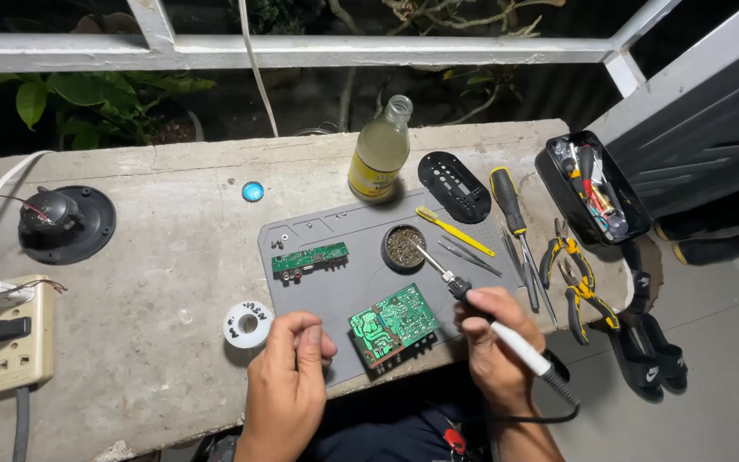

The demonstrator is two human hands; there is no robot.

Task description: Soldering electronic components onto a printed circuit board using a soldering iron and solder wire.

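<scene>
Right hand (493, 338) is wrapped firmly around the soldering iron (481, 312), grip closed on the handle, tip reaching up-left into the round tin of brass wool (404, 247) on the grey mat (335, 295). Left hand (288, 376) sits at the near edge of the concrete worktop (156, 282), fingers curled loosely, holding nothing I can make out, just left of the green circuit board (393, 323) lying tilted on the mat. A solder spool (247, 323) lies beside that hand. Farther back, a smaller green board (310, 257), a glass bottle (380, 152), and to the right a yellow-handled screwdriver (511, 210) and pliers (579, 287).
</scene>
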